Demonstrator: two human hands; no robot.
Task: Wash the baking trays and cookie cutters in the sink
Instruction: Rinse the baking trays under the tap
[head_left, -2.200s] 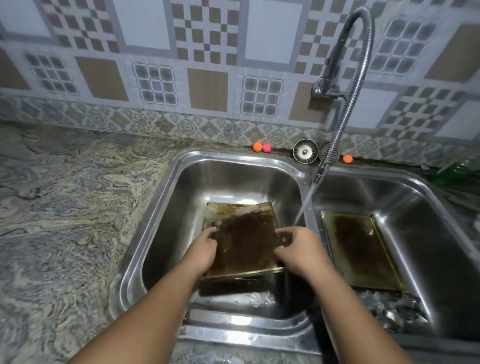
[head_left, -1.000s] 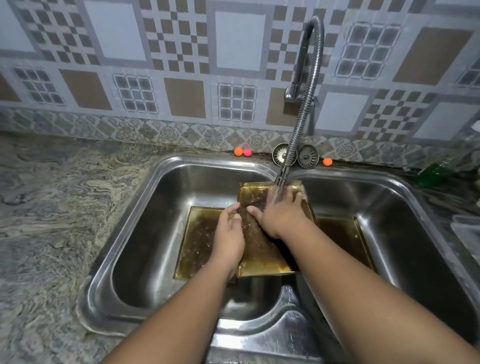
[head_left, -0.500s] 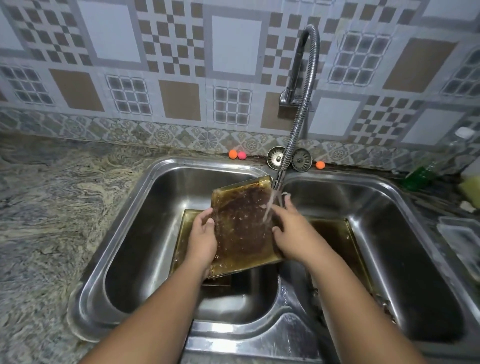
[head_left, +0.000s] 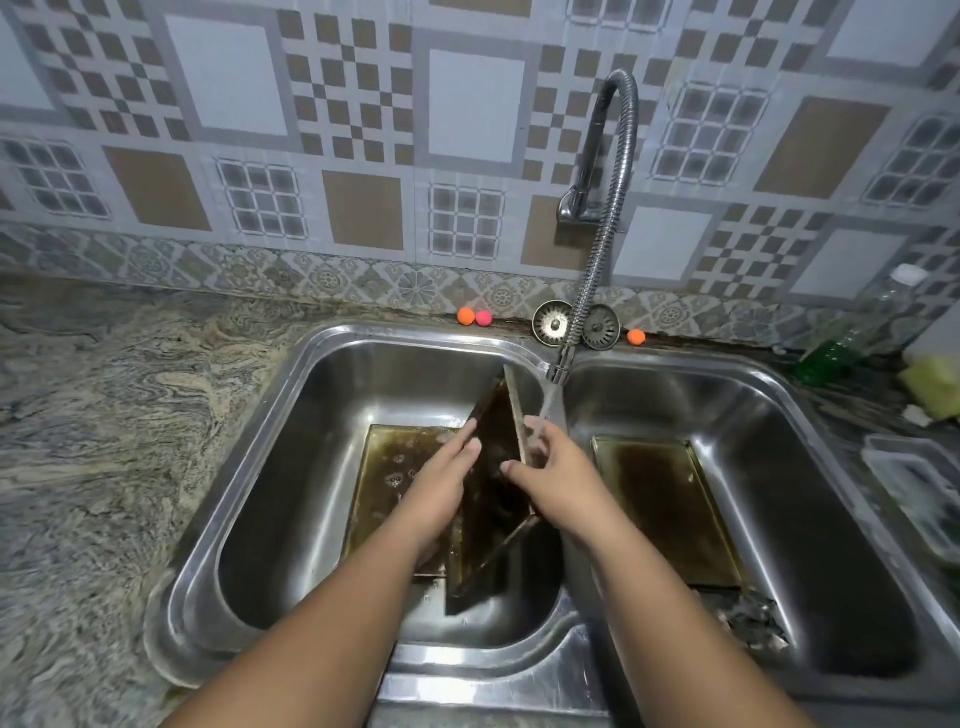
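Barely started: your right hand (head_left: 556, 480) clamps the grimy brown rectangular metal baking tray (head_left: 493, 457) tilted on edge by the left basin's (head_left: 322, 441) right edge, left hand (head_left: 441, 486) straight-fingered against it, two dirty trays (head_left: 387, 467) (head_left: 665, 499) waiting.

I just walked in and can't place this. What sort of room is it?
Most likely a home kitchen: a steel double sink with a flexible tap running, a greasy baking tray held under it, and a patterned tiled wall behind.

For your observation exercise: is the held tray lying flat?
No, the tray stands tilted on edge, gripped by the right hand, left hand against it.
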